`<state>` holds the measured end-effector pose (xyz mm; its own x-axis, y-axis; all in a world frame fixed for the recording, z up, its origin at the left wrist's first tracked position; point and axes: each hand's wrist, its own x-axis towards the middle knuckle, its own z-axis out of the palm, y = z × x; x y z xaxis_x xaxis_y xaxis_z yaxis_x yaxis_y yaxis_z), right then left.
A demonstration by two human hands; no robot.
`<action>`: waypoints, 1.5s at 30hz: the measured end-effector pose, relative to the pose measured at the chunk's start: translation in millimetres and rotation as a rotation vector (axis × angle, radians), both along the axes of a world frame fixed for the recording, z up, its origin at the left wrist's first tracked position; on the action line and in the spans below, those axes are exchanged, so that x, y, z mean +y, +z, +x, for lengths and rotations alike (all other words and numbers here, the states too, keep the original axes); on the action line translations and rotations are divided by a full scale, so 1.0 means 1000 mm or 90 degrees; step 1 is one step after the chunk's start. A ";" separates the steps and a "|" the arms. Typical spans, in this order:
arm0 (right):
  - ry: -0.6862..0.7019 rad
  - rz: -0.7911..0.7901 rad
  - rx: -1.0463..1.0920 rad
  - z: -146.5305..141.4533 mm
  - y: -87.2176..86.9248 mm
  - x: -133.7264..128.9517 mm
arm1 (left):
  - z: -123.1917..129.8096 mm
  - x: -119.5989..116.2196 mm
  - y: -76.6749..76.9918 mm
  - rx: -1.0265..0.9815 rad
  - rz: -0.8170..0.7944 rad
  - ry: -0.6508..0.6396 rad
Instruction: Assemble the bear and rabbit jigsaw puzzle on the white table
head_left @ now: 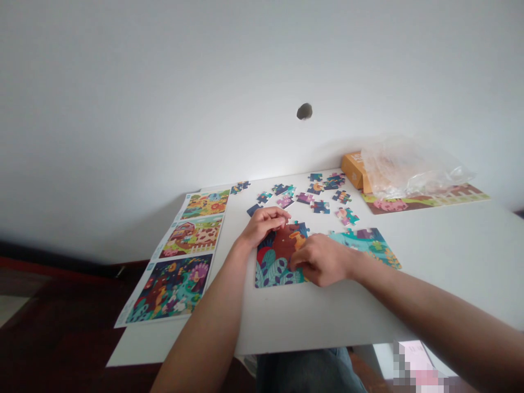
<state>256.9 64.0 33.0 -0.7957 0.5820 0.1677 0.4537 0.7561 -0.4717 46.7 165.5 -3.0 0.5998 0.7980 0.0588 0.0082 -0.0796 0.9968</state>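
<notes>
A partly joined jigsaw puzzle [273,270] lies on the white table, showing a brown animal and blue-green leaves. My left hand [264,225] rests at its upper left edge, fingers bent and drawn together near the thumb. Over the puzzle's middle, my right hand [321,258] is curled with its fingertips down against the pieces. Whatever either hand may pinch is hidden by the fingers. To the right of that hand, another joined section [368,245] shows light blue and orange leaves; my hand covers the area between the two sections.
Several loose jigsaw pieces [320,207] lie beyond my hands. A printed sheet with three pictures [192,238] lies along the left edge. At the back right are an orange box [352,170], a clear plastic bag [409,166] and another puzzle picture [434,200]. A wall rises behind.
</notes>
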 end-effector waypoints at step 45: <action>-0.045 -0.056 -0.157 0.018 0.007 0.016 | -0.003 0.001 -0.002 0.047 -0.009 0.011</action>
